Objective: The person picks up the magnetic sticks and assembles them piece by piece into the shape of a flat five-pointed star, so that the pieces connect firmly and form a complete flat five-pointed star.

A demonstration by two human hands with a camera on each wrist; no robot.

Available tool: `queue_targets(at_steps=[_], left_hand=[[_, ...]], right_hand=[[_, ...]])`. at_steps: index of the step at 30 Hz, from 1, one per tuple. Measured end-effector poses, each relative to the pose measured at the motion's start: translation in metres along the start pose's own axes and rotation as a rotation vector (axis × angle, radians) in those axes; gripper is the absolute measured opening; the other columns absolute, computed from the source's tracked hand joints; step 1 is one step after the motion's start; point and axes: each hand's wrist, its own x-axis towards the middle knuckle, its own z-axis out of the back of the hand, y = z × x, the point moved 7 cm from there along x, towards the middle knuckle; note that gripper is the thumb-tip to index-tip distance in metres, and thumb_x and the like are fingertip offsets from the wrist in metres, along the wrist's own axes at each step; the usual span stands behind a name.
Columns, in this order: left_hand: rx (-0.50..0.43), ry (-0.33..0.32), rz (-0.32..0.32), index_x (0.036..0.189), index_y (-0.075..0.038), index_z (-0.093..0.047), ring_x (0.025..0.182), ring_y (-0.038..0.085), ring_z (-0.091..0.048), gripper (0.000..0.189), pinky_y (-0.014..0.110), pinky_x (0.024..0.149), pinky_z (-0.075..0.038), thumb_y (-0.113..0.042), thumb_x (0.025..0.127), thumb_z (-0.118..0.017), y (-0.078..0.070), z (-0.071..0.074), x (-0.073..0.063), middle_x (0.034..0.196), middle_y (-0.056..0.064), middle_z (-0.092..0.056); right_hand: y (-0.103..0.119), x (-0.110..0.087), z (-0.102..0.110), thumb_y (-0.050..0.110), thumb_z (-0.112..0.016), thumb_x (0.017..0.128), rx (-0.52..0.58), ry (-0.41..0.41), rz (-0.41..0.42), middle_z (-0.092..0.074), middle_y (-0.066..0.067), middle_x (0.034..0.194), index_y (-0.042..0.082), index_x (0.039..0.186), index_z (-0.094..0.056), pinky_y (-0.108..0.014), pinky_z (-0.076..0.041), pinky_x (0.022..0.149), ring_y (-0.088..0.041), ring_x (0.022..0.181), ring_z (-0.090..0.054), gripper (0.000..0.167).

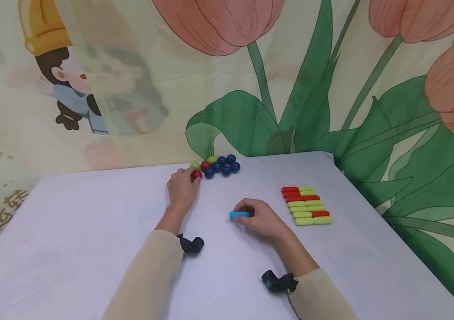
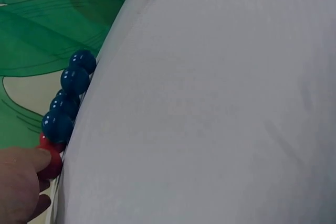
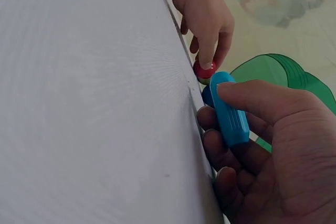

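At the far side of the table, my left hand pinches a glossy red ball between thumb and fingers. That red ball also shows under the fingertips in the right wrist view. Close beside it lie several dark blue balls, another red ball and two light green balls. Nearer the middle, my right hand grips a short blue plastic stick with ridged sides, its thumb pressed on one end. The stick's near end is partly covered by fingers in the head view.
To the right of my right hand, red and yellow-green sticks lie in a stacked row of several pairs. A white cloth covers the table. Behind its far edge hangs a printed backdrop with tulips.
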Motion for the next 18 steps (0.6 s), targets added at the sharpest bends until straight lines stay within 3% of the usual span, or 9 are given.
queue_targets(at_steps=[4, 9, 18], left_hand=[[-0.073, 0.077, -0.041, 0.14, -0.005, -0.063, 0.106, 0.035, -0.061, 0.043, 0.049, 0.094, -0.048, -0.022, 0.101, -0.066, 0.006, 0.004, -0.007, 0.115, 0.019, -0.067], [-0.164, 0.174, -0.081, 0.138, -0.004, -0.062, 0.108, 0.034, -0.061, 0.042, 0.049, 0.098, -0.049, -0.018, 0.099, -0.068, 0.011, 0.011, -0.017, 0.118, 0.019, -0.067], [-0.185, 0.296, -0.13, 0.132, -0.009, -0.066, 0.109, 0.029, -0.062, 0.037, 0.048, 0.101, -0.051, -0.022, 0.098, -0.07, 0.011, 0.018, -0.042, 0.114, 0.011, -0.07]], right_hand=[[0.0, 0.001, 0.001, 0.023, -0.077, 0.092, 0.001, 0.001, -0.002, -0.069, 0.004, 0.1, 0.022, 0.105, -0.074, -0.033, -0.05, 0.087, -0.02, 0.096, -0.058, 0.013], [0.0, 0.001, 0.003, 0.024, -0.078, 0.091, 0.005, -0.005, 0.013, -0.069, 0.003, 0.099, 0.021, 0.105, -0.075, -0.032, -0.049, 0.085, -0.019, 0.094, -0.057, 0.014], [-0.001, 0.001, 0.0, 0.023, -0.078, 0.092, 0.012, -0.009, 0.01, -0.068, 0.002, 0.099, 0.02, 0.106, -0.075, -0.031, -0.049, 0.083, -0.02, 0.093, -0.057, 0.015]])
